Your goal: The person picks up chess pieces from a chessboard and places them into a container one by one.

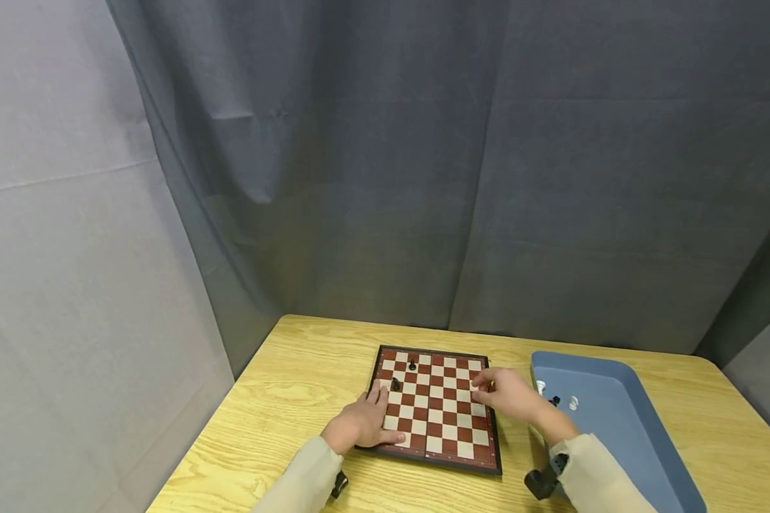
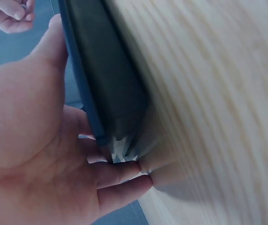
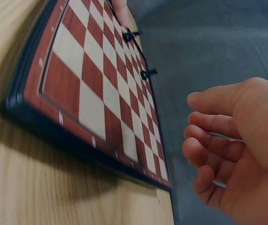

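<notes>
A chessboard (image 1: 450, 431) with red-brown and cream squares and a dark frame lies on the table. Two small black chess pieces stand on its left half: one near the far edge (image 1: 413, 365), the other (image 1: 396, 385) by my left fingertips. My left hand (image 1: 361, 420) rests on the board's left side with its fingers spread; the left wrist view shows it along the dark side wall. Over the right edge of the board is my right hand (image 1: 512, 394), its fingers loosely bent. In the right wrist view no piece shows between its thumb and fingers (image 3: 213, 124).
A blue tray (image 1: 622, 442) stands to the right of the board. Near its left side are white pieces (image 1: 574, 402) and a black piece (image 1: 555, 400). Grey curtains (image 1: 385, 178) hang behind and beside the wooden table (image 1: 282, 399).
</notes>
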`<move>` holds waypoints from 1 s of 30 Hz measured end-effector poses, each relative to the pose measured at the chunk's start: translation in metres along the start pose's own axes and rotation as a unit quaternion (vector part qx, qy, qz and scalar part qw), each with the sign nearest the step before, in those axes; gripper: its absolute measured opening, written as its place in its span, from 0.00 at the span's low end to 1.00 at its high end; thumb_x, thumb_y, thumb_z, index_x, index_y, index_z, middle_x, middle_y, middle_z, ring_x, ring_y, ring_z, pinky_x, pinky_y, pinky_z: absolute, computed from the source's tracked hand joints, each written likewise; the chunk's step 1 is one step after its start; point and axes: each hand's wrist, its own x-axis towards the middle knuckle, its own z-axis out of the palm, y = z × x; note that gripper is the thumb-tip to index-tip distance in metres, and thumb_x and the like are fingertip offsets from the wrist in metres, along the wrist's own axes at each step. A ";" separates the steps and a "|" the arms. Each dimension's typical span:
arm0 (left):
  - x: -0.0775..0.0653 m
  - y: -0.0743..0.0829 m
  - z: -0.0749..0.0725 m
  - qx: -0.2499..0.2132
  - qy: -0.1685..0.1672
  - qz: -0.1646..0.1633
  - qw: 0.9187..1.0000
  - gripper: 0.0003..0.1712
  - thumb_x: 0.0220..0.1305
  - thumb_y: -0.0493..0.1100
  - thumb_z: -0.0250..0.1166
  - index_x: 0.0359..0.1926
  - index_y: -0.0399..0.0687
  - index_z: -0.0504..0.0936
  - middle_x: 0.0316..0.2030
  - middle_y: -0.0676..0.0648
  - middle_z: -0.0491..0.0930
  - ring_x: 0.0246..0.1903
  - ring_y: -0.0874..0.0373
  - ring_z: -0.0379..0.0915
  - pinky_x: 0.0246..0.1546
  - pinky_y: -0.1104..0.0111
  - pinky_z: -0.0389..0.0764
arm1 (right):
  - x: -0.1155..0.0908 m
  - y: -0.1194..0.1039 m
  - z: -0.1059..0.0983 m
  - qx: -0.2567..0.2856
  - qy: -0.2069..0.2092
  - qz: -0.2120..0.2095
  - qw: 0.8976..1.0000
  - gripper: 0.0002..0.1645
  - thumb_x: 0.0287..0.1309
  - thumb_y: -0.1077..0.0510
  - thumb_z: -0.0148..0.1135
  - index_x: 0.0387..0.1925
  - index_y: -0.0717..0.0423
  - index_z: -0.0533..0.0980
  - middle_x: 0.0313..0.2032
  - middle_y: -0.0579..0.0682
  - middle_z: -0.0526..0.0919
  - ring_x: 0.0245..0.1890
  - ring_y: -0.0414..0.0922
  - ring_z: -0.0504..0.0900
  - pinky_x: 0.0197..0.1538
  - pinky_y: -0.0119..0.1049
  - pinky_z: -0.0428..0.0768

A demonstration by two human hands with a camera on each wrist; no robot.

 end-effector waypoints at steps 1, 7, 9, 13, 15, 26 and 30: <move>0.000 0.000 0.000 -0.002 0.000 0.001 1.000 0.59 0.55 0.77 0.49 0.73 0.40 0.50 0.72 0.38 0.44 0.66 0.42 0.53 0.55 0.57 0.71 | 0.002 -0.002 0.003 -0.001 0.000 -0.003 1.000 0.10 0.59 0.62 0.62 0.41 0.64 0.80 0.30 0.45 0.78 0.26 0.40 0.73 0.27 0.34 0.73; 0.001 0.001 0.000 -0.003 0.002 0.003 1.000 0.59 0.55 0.77 0.49 0.73 0.39 0.50 0.72 0.38 0.44 0.67 0.42 0.53 0.55 0.57 0.71 | 0.014 -0.012 0.018 -0.003 0.002 -0.006 1.000 0.09 0.59 0.61 0.62 0.40 0.62 0.80 0.30 0.44 0.78 0.26 0.39 0.74 0.28 0.34 0.74; 0.001 0.001 0.000 -0.001 0.003 0.002 1.000 0.59 0.55 0.77 0.49 0.73 0.39 0.50 0.72 0.38 0.44 0.66 0.41 0.53 0.55 0.57 0.71 | 0.018 -0.015 0.023 -0.003 0.002 -0.011 1.000 0.09 0.59 0.61 0.62 0.40 0.62 0.80 0.30 0.44 0.78 0.27 0.39 0.74 0.29 0.35 0.75; 0.000 0.001 0.000 0.000 0.005 -0.001 1.000 0.59 0.55 0.77 0.49 0.73 0.39 0.50 0.72 0.38 0.44 0.66 0.41 0.54 0.56 0.57 0.71 | 0.025 -0.023 0.034 0.003 0.000 -0.014 1.000 0.09 0.59 0.61 0.62 0.40 0.61 0.80 0.31 0.45 0.78 0.29 0.40 0.75 0.31 0.37 0.75; 0.000 0.001 0.000 0.000 0.005 -0.002 1.000 0.59 0.54 0.77 0.49 0.73 0.39 0.50 0.72 0.38 0.44 0.66 0.41 0.54 0.56 0.57 0.71 | 0.028 -0.028 0.039 0.010 -0.001 -0.010 1.000 0.09 0.59 0.61 0.63 0.41 0.61 0.80 0.34 0.47 0.79 0.30 0.40 0.75 0.31 0.37 0.75; 0.000 0.000 0.000 -0.002 0.004 -0.005 1.000 0.60 0.54 0.78 0.49 0.73 0.39 0.50 0.72 0.39 0.44 0.66 0.42 0.54 0.56 0.57 0.71 | 0.041 -0.042 0.059 0.031 -0.002 -0.003 1.000 0.13 0.58 0.61 0.64 0.45 0.62 0.79 0.40 0.53 0.81 0.38 0.46 0.78 0.38 0.43 0.77; 0.001 0.000 0.001 0.001 0.004 -0.006 1.000 0.60 0.54 0.78 0.48 0.73 0.39 0.50 0.72 0.38 0.44 0.66 0.42 0.55 0.55 0.57 0.72 | 0.046 -0.042 0.066 0.025 0.002 -0.002 1.000 0.13 0.58 0.61 0.64 0.44 0.62 0.79 0.39 0.53 0.81 0.37 0.45 0.78 0.39 0.43 0.77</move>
